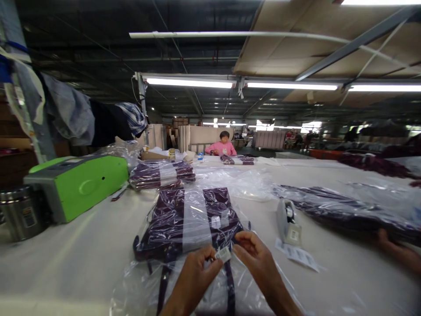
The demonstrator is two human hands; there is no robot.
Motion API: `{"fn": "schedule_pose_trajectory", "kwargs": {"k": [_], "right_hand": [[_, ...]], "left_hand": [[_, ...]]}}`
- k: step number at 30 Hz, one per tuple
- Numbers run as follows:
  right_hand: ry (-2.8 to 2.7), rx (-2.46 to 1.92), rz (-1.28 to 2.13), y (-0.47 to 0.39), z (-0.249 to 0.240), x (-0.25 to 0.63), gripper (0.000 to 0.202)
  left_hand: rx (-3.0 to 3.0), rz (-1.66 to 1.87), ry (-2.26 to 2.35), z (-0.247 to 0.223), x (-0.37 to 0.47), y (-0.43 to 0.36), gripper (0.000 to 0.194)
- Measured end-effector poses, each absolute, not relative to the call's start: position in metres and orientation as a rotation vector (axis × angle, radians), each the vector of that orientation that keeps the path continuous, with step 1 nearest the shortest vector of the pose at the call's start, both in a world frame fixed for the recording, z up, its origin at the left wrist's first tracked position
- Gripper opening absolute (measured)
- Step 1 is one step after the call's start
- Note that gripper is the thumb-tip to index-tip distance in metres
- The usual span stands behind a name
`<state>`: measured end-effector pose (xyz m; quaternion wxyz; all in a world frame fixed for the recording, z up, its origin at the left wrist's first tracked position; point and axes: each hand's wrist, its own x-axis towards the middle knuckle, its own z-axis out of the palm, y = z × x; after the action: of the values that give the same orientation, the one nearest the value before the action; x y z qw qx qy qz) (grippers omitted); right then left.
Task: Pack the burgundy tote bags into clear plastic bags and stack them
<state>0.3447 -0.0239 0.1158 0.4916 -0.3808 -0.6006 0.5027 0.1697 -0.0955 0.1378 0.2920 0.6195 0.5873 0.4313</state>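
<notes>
A dark purple folded garment (167, 219) in a clear plastic bag lies in front of me, with a pale strip down its middle and a small white label (215, 222) on the right. Over its near edge, my left hand (199, 270) pinches a small white tag (223, 254) between thumb and fingers. My right hand (255, 252) is just right of the tag, thumb and fingers curved and apart, with nothing visible between them. Dark straps (230, 285) run toward me under the clear plastic.
A tape dispenser (288, 221) and label sheet (297, 256) lie right. Bagged garments (342, 208) are beyond, with another person's hand (391, 248) beneath. A green machine (88, 184), steel container (23, 213) and bagged stack (161, 173) are left. A person in pink (222, 148) works opposite.
</notes>
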Motion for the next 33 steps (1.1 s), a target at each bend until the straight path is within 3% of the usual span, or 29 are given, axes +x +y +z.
{"fn": "schedule_pose_trajectory", "kwargs": {"k": [8,14,21,27,31,33], "right_hand": [[-2.285,-0.897,0.887,-0.024,0.159,0.344,0.006],[-2.366,-0.841,0.777,-0.010,0.163,0.324,0.012],[-2.195,-0.910,0.785,0.051,0.183,0.299,0.025],[-2.272,-0.943,1.085,0.122,0.178,0.227,0.042],[-2.347,-0.915,1.158,0.162,0.169,0.152,0.047],[-2.370,-0.888,1.177,0.180,0.162,0.113,0.047]], "left_hand": [[2.039,0.882,1.617,0.136,0.152,-0.100,0.015],[1.909,0.822,1.854,0.134,0.130,-0.102,0.014],[1.769,0.614,2.143,0.115,0.090,-0.101,0.058],[1.642,0.587,2.018,0.082,0.083,-0.114,0.050],[1.596,0.554,1.939,0.064,0.084,-0.119,0.050],[1.610,0.589,1.881,0.053,0.086,-0.122,0.041]]}}
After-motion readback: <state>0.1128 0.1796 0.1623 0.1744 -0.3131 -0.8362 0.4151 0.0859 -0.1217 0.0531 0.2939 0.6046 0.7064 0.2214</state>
